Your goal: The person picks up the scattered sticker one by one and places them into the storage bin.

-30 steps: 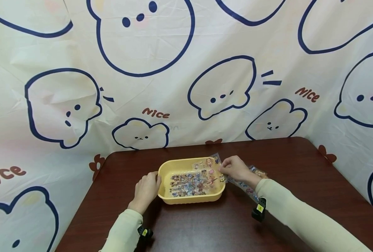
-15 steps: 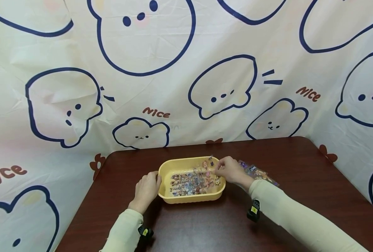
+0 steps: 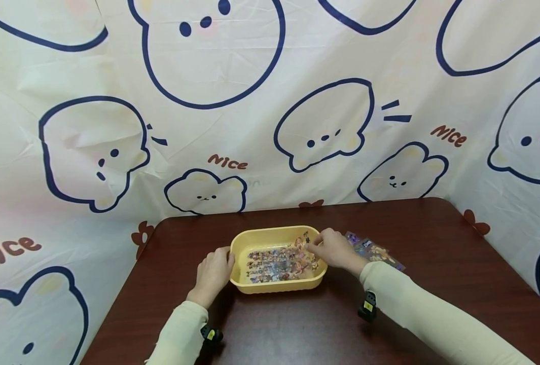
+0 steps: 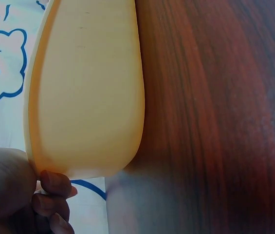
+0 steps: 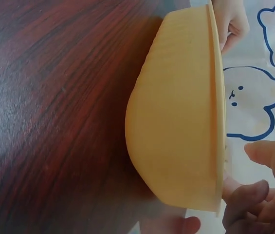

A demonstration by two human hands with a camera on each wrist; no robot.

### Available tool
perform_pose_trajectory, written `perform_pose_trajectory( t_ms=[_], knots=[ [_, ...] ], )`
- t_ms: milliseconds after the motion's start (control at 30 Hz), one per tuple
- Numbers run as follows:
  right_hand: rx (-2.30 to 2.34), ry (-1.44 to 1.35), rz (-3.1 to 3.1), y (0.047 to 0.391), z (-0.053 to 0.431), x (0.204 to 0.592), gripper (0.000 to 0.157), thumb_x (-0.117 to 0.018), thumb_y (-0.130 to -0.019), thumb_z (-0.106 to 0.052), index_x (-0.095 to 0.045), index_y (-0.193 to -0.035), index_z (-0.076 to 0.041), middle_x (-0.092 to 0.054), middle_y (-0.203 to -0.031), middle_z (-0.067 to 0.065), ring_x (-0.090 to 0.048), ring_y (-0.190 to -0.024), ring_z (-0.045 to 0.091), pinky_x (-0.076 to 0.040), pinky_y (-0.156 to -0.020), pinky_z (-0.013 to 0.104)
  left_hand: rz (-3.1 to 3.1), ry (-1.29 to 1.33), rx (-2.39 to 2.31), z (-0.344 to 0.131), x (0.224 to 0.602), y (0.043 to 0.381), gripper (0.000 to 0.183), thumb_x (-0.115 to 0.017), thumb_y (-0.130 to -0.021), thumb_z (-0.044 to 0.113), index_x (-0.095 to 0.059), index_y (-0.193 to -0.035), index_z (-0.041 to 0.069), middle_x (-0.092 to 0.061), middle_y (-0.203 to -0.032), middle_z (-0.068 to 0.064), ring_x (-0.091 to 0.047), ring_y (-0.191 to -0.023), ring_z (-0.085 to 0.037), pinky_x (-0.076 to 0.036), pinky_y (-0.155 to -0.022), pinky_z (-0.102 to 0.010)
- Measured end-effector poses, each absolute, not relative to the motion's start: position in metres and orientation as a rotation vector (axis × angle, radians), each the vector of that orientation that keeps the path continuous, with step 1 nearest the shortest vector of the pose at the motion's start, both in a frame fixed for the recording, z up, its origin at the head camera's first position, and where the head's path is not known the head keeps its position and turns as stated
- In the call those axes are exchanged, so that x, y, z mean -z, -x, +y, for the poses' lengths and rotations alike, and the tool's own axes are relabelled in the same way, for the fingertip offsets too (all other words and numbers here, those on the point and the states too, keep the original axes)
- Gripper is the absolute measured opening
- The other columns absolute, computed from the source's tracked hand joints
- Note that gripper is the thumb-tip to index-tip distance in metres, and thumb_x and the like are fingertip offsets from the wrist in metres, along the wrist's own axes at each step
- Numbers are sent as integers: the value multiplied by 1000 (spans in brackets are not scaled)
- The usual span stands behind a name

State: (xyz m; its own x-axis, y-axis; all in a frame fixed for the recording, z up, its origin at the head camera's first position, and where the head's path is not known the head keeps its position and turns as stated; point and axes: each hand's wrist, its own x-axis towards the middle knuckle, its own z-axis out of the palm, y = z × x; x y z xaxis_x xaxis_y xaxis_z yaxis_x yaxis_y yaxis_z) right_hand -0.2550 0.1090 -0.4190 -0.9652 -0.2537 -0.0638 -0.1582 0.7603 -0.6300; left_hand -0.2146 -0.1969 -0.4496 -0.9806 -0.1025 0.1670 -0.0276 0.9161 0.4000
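Observation:
A yellow plastic basin (image 3: 279,290) stands on the table, with clear sheets of small printed cartoon figures (image 3: 274,264), like sticker sheets, lying inside. My left hand (image 3: 214,274) grips the basin's left rim, and its fingers curl at that edge in the left wrist view. Over the right rim reaches my right hand (image 3: 335,248), its fingertips just inside above the printed sheets. In the right wrist view the thumb (image 5: 261,153) stands apart from the bent fingers (image 5: 247,197), with nothing visible between them.
More printed clear sheets (image 3: 374,251) lie on the table right of the basin, partly behind the right forearm. The dark brown wooden table (image 3: 288,334) backs onto a cartoon-printed cloth (image 3: 256,126). A black band (image 3: 367,306) sits on the right wrist.
My right hand has moved left over the basin's right rim, bringing a clear printed sheet from outside that rim into the basin. The left hand stays on the rim.

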Motion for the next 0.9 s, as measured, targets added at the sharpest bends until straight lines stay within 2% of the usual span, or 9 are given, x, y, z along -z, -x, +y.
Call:
perform_pose_trajectory(
  t_ms=[67, 133, 233, 300, 367, 467, 900],
  knots=[
    [934, 326, 2834, 253, 109, 417, 33, -66, -96, -38, -79, -103, -8, -65, -62, -1, -46, -47, 10, -34, -48, 27, -2894, -98, 597, -197, 449, 215, 33, -57, -101, 22, -70, -124, 2, -76, -104, -19, -72, -79, -32, -53, -64, -48],
    [862, 328, 2875, 252, 108, 414, 40, -66, -96, -41, -77, -110, -6, -63, -60, -1, -48, -49, 11, -39, -57, 32, -2895, -98, 592, -196, 449, 215, 33, -57, -101, 22, -70, -124, 2, -76, -104, -19, -72, -80, -32, -53, -64, -48],
    [774, 329, 2928, 250, 107, 410, 46, -66, -95, -43, -74, -117, -3, -62, -61, -2, -53, -52, 12, -41, -62, 35, -2896, -100, 590, -196, 449, 215, 33, -57, -101, 22, -70, -123, 2, -76, -104, -19, -72, -80, -32, -53, -65, -48],
    [737, 339, 2952, 250, 106, 408, 46, -66, -95, -43, -74, -117, -4, -60, -60, -2, -54, -52, 13, -40, -59, 33, -2895, -99, 588, -196, 449, 215, 33, -57, -101, 22, -70, -124, 2, -76, -104, -19, -72, -80, -32, -54, -65, -49],
    [727, 350, 2961, 248, 106, 407, 44, -66, -96, -41, -74, -117, -4, -58, -57, -2, -52, -50, 12, -35, -49, 28, -2891, -95, 585, -196, 449, 215, 33, -57, -101, 22, -70, -123, 1, -76, -104, -20, -72, -81, -33, -54, -66, -49],
    [711, 385, 2976, 247, 106, 406, 42, -66, -96, -41, -75, -115, -5, -54, -54, -2, -49, -47, 11, -30, -44, 24, -2883, -91, 577, -196, 449, 215, 33, -58, -101, 22, -70, -123, 1, -75, -105, -21, -73, -82, -35, -54, -67, -51],
    [693, 447, 3008, 250, 111, 403, 35, -67, -96, -41, -76, -108, -10, -64, -68, -3, -55, -55, 11, -39, -49, 27, -2887, -90, 576, -197, 450, 215, 33, -57, -101, 22, -70, -124, 2, -75, -105, -20, -73, -82, -35, -54, -66, -51]
  ],
)
